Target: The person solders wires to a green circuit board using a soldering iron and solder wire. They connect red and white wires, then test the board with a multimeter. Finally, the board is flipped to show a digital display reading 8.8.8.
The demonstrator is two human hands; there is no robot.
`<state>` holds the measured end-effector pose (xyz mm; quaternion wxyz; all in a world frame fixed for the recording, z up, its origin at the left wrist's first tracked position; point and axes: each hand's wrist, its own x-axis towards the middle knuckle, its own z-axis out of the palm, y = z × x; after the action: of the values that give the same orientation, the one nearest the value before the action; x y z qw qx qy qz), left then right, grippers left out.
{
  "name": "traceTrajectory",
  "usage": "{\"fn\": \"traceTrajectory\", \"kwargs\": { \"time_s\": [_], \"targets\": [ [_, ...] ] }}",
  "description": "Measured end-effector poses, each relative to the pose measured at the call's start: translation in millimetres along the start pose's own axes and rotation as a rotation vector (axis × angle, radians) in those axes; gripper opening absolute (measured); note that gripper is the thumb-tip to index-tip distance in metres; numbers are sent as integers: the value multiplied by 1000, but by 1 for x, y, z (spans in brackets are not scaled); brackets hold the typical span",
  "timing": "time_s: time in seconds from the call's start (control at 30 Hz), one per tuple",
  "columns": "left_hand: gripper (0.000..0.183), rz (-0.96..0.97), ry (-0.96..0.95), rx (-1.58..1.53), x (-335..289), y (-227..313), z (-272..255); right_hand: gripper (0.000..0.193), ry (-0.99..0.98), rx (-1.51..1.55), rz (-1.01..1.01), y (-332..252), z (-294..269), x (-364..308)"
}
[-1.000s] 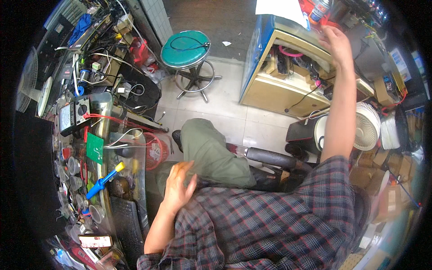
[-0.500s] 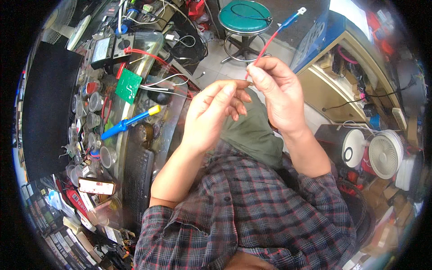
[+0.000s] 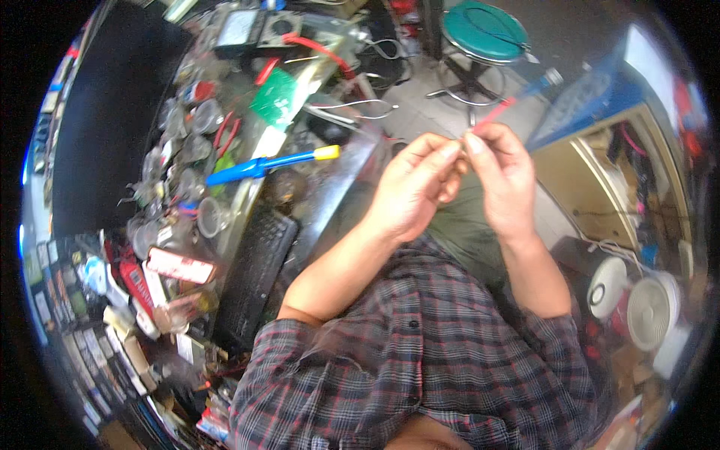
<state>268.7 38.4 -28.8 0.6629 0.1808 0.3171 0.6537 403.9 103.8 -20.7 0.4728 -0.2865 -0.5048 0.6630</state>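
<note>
My right hand (image 3: 505,180) is closed, thumb against index finger, on a red wire (image 3: 495,114). The wire slants up and away to the right, blurred by motion. Farther out it wears a blue sleeve (image 3: 534,88) and ends in a metal lug (image 3: 553,76). Close beside it, my left hand (image 3: 417,182) has thumb and index finger pinched together, their tips meeting the right fingertips near the wire's lower end. Whatever sits between the left fingertips is too small and blurred to make out. Both hands are raised in front of my lap, off the bench.
On the bench to the left are a green circuit board (image 3: 274,97), a blue solder sucker (image 3: 262,166), an analog meter (image 3: 238,31), a keyboard (image 3: 255,274), a phone (image 3: 180,265) and several small cups. A green stool (image 3: 484,31) stands ahead; a cabinet (image 3: 600,172) and fan (image 3: 651,311) are right.
The whole view has shifted, so bench and hands appear farther right. The wire now leans more to the right. My hands still meet at its lower end.
</note>
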Motion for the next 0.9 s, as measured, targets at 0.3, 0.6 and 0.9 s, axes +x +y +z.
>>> {"fn": "traceTrajectory", "kwargs": {
  "time_s": [0.3,0.6,0.9],
  "targets": [
    [13,339,-104,1124,-46,57,-32,31,-413,-981,-810,-17,6,-2],
    [10,261,-288,1447,-55,121,-52,12,-654,-367,-114,19,11,-1],
    [40,447,336,2076,-21,181,-79,17,-473,259,391,22,-3,16]
  ]
}}
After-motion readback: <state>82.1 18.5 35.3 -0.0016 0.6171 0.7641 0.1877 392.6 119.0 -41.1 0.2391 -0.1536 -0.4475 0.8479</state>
